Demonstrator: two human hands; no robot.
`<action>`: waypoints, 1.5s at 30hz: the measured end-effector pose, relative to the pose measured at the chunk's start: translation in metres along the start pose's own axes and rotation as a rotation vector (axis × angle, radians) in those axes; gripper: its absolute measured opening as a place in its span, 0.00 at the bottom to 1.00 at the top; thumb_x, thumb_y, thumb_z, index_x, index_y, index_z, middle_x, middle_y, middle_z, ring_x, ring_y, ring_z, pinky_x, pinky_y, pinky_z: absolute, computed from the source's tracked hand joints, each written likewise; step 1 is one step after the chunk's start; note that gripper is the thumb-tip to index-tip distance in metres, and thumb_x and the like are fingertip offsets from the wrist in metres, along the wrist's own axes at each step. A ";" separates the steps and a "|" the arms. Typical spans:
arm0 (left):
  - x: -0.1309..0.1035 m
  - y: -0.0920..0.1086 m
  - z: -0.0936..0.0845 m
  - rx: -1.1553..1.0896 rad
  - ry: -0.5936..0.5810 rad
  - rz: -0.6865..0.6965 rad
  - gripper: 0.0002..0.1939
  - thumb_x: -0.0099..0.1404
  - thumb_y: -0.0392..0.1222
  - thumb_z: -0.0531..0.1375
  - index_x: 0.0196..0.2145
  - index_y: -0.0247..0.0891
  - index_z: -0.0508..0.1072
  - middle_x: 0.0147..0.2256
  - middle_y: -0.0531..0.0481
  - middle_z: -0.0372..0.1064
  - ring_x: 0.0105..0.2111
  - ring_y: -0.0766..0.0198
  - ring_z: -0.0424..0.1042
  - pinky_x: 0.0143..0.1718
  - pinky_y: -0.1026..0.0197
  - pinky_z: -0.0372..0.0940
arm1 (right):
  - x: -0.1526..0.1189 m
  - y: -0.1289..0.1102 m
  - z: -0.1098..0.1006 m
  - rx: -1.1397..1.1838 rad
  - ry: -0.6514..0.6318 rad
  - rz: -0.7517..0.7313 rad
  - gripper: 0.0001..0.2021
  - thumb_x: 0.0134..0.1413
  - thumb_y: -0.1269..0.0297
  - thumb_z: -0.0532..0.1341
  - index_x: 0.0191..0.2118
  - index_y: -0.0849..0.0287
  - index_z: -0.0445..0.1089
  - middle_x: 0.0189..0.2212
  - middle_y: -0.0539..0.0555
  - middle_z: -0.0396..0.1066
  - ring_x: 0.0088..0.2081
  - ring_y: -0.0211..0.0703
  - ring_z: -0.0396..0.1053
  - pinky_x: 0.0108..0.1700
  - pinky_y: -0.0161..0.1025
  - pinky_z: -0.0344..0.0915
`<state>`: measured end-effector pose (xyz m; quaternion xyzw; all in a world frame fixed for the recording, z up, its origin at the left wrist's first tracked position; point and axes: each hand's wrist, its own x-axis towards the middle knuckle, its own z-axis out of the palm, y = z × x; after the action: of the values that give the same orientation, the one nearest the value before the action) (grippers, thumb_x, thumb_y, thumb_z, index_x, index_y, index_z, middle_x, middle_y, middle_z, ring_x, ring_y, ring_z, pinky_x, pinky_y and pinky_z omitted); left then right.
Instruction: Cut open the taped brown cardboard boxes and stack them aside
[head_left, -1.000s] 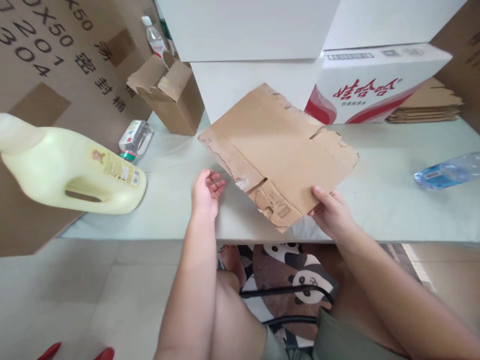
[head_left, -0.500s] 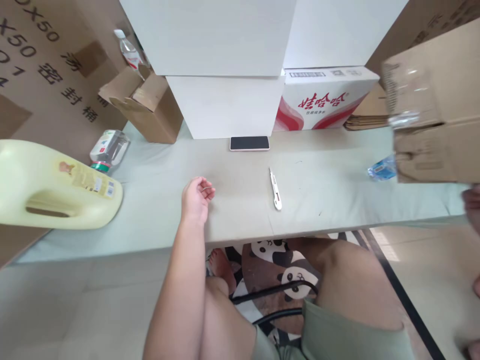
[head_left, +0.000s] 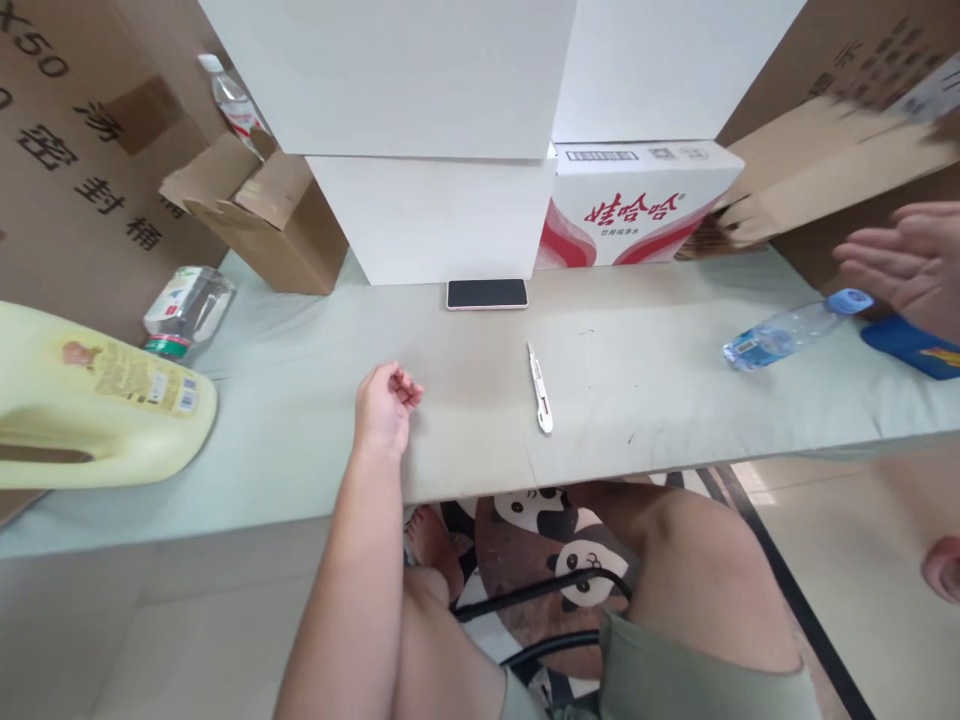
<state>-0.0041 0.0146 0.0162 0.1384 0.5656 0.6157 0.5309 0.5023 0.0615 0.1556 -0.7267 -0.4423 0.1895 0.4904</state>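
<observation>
My left hand (head_left: 386,405) rests on the cloth-covered table (head_left: 300,420) near its front edge, fingers loosely curled, holding nothing. To its right lies a white utility knife (head_left: 539,390), its narrow end pointing away from me. My right hand (head_left: 911,265) comes in at the right edge, fingers stretched out and nothing in its grasp. Beyond it a cardboard box (head_left: 832,175), blurred by motion, tilts apart from the fingers. Below and left of that hand, a clear water bottle (head_left: 795,330) with a blue cap lies on its side.
A phone (head_left: 487,294) lies before stacked white boxes (head_left: 435,215). Right of them stands a red-and-white carton (head_left: 637,205). A blue package (head_left: 911,345) is under my right hand. On the left are a yellow jug (head_left: 150,420), a clear jar (head_left: 187,310) and an open brown box (head_left: 277,225).
The cardboard box has moved back and away at the right, uncovering the water bottle and blue package. My right hand has risen into view, off the box. My left hand has barely moved.
</observation>
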 end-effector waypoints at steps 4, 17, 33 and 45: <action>0.001 0.001 -0.002 -0.038 -0.017 0.024 0.09 0.54 0.42 0.60 0.23 0.40 0.62 0.19 0.58 0.58 0.18 0.72 0.63 0.24 0.68 0.59 | -0.072 -0.024 0.031 0.188 -0.127 0.190 0.10 0.57 0.78 0.58 0.31 0.56 0.71 0.44 0.69 0.77 0.41 0.45 0.79 0.54 0.55 0.68; -0.014 0.027 -0.048 -0.332 -0.002 0.068 0.08 0.56 0.40 0.58 0.22 0.39 0.62 0.19 0.57 0.59 0.18 0.72 0.60 0.23 0.67 0.56 | -0.162 -0.079 0.216 0.061 -0.680 0.012 0.04 0.56 0.72 0.64 0.36 0.56 0.74 0.37 0.57 0.78 0.36 0.40 0.78 0.44 0.37 0.75; 0.016 0.040 -0.087 -0.490 0.063 0.011 0.10 0.59 0.35 0.55 0.21 0.39 0.61 0.19 0.55 0.56 0.19 0.71 0.56 0.24 0.64 0.52 | -0.225 -0.215 0.536 -0.397 -0.808 -0.981 0.15 0.59 0.71 0.60 0.52 0.68 0.67 0.72 0.62 0.42 0.61 0.49 0.66 0.66 0.47 0.57; -0.004 0.043 -0.086 -0.348 0.667 0.519 0.05 0.63 0.37 0.53 0.35 0.44 0.58 0.36 0.52 0.59 0.39 0.64 0.68 0.45 0.60 0.61 | -0.254 -0.139 0.356 0.175 -0.649 -0.954 0.22 0.68 0.56 0.52 0.27 0.54 0.76 0.27 0.54 0.75 0.31 0.46 0.74 0.39 0.46 0.71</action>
<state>-0.0898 -0.0273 0.0263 -0.0216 0.5403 0.8252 0.1630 0.0497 0.0626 0.0787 -0.3086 -0.8309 0.1968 0.4191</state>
